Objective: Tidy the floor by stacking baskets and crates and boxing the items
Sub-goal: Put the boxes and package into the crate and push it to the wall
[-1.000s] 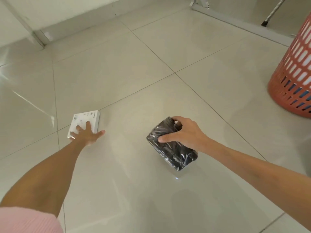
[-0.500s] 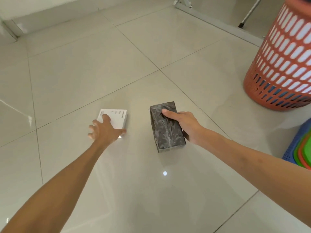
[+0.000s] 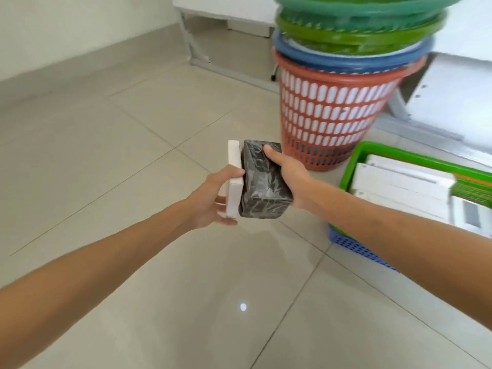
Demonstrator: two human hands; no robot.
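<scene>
While the left hand (image 3: 210, 202) grips a white box (image 3: 234, 179), the right hand's (image 3: 288, 174) fingers hide behind its black packet (image 3: 262, 179)

Left floor (image 3: 106, 155) bare; baskets (image 3: 335, 110) right

Left hand (image 3: 210, 201) grips white box (image 3: 234, 179); right hand (image 3: 290, 174) grips black packet (image 3: 262, 182).

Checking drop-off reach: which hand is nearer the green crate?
Right. The right hand, gripping the black wrapped box, is just left of the green crate; the left hand, holding the white box, is farther left.
</scene>
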